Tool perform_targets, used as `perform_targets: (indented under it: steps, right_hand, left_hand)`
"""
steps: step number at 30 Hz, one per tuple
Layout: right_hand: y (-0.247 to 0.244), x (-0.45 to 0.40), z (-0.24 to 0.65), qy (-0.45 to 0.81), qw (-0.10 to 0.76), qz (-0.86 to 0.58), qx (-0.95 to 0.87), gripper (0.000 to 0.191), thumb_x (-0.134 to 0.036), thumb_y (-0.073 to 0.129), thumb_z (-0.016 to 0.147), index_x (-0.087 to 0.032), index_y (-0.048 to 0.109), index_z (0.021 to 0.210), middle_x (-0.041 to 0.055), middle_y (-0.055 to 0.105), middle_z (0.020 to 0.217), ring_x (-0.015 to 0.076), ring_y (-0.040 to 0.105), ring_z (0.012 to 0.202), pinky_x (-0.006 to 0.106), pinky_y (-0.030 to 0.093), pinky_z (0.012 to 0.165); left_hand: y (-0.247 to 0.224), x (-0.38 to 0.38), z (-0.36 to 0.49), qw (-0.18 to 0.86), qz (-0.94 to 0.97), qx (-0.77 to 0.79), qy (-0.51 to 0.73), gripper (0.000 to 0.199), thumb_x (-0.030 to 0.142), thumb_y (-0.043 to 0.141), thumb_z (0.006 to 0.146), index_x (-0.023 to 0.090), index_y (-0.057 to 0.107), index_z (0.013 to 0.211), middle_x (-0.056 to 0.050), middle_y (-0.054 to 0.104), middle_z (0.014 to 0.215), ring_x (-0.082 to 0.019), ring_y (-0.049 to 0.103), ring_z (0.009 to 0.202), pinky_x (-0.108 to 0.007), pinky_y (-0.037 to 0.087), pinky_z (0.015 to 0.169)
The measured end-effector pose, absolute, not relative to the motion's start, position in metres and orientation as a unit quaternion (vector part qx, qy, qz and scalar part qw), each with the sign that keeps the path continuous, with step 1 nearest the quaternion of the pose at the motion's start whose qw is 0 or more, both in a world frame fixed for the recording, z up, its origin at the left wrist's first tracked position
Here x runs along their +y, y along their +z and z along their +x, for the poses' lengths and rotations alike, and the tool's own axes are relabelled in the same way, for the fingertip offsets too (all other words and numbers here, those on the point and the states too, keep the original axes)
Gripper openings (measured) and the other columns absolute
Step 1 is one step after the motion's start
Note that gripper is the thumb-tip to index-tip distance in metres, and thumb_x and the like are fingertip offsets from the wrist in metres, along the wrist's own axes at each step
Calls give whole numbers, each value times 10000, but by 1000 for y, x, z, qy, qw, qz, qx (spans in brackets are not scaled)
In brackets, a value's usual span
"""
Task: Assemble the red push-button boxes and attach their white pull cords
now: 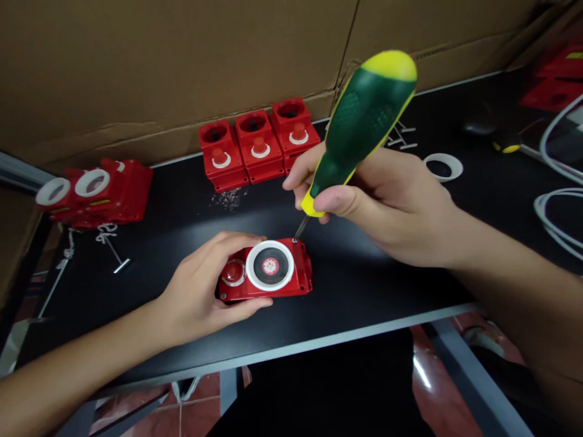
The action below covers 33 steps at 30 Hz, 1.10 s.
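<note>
Your right hand (387,200) grips the green and yellow screwdriver (364,127), with its tip down on a corner of the red box (300,280) in the lower middle of the frame. Your left hand (204,285) holds that box by its top and bottom edges, around the small red dome (233,272). Three more red boxes (259,145) stand in a row at the upper middle.

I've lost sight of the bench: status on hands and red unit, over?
Left hand grips red unit. Right hand holds screwdriver, tip at corner screw. White ring lies apart, off right.
</note>
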State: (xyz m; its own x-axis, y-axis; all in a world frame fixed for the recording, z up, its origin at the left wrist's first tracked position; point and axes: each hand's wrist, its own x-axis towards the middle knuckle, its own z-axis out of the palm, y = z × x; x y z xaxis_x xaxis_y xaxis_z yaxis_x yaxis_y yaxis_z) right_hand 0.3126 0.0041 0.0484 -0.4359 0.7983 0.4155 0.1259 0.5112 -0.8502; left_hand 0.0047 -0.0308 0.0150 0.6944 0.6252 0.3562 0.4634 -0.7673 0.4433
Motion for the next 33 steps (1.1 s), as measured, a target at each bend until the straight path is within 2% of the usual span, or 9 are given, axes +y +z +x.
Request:
perform_targets:
  steps: [3, 7, 12, 16, 19, 22, 28, 31, 33]
  right_hand:
    - [50, 4, 317, 352, 421, -300, -780, 256, -468, 769, 1156, -237, 807, 1259, 4, 813, 1110, 201, 788, 980, 369, 686, 962]
    - [46, 5, 319, 369, 419, -274, -783, 256, -466, 837, 1115, -229, 811, 1205, 14, 834, 1113, 225, 831, 1036, 378, 727, 961]
    - [48, 7, 317, 462, 407, -208, -760, 200, -249, 784, 1147, -208, 776, 1342, 29, 879, 1242, 198, 846, 1184, 336, 699, 1066]
    - [53, 7, 315, 521, 390, -179, -738, 217, -177, 730, 1154, -205, 780, 1363, 46, 876, 1315, 193, 829, 1270, 337, 658, 1135]
    - [50, 5, 313, 520, 403, -204, -725, 79, -263, 840, 1099, -218, 819, 1161, 36, 873, 1191, 219, 830, 1167, 369, 668, 1070]
    - [43, 1, 308, 498, 440, -258, -701, 296, -401, 1022, 935, -241, 778, 980, 26, 834, 1083, 244, 794, 1038, 407, 676, 960]
    - [32, -3, 295, 530, 447, -259, -672, 513, -479, 1097, 824, -257, 648, 934, -22, 670, 927, 157, 617, 776, 310, 554, 655]
    - [29, -1, 293, 585, 407, -234, -661, 598, -448, 1124, 789, -254, 579, 941, -42, 623, 942, 115, 567, 729, 265, 488, 583]
    - [28, 0, 294, 640, 380, -219, -631, 579, -407, 1111, 817, -248, 581, 986, -45, 652, 988, 93, 586, 687, 254, 504, 562]
  left_hand:
    - [14, -31, 4, 162, 906, 302, 250, 578, 513, 864, 1091, 194, 602, 1496, -143, 819, 1367, -280, 841, 1186, -379, 705, 1041]
    - [13, -29, 4, 165, 906, 299, 252, 588, 518, 881, 1077, 208, 610, 1495, -142, 823, 1377, -292, 850, 1184, -395, 715, 1035]
    - [12, -27, 3, 173, 905, 291, 257, 608, 549, 872, 1081, 220, 599, 1513, -157, 822, 1375, -314, 856, 1199, -431, 721, 1029]
    - [10, -26, 2, 182, 903, 291, 259, 651, 565, 889, 1065, 237, 587, 1539, -160, 816, 1393, -325, 849, 1226, -448, 719, 1050]
    - [9, -25, 1, 188, 901, 289, 262, 646, 553, 901, 1055, 250, 599, 1539, -155, 817, 1385, -333, 849, 1218, -462, 724, 1039]
    - [6, -23, 0, 199, 899, 279, 272, 662, 509, 925, 1036, 260, 591, 1551, -153, 814, 1384, -334, 841, 1207, -471, 725, 1030]
    - [-4, -19, -3, 252, 892, 274, 257, 675, 467, 911, 1041, 254, 555, 1575, -167, 773, 1469, -333, 805, 1274, -498, 693, 1121]
    - [-6, -17, -5, 267, 890, 269, 253, 690, 451, 929, 1021, 251, 559, 1568, -167, 772, 1463, -343, 801, 1283, -521, 686, 1141]
    - [-5, -16, -5, 263, 893, 269, 247, 673, 462, 927, 1023, 261, 564, 1553, -151, 783, 1437, -334, 812, 1250, -499, 694, 1121]
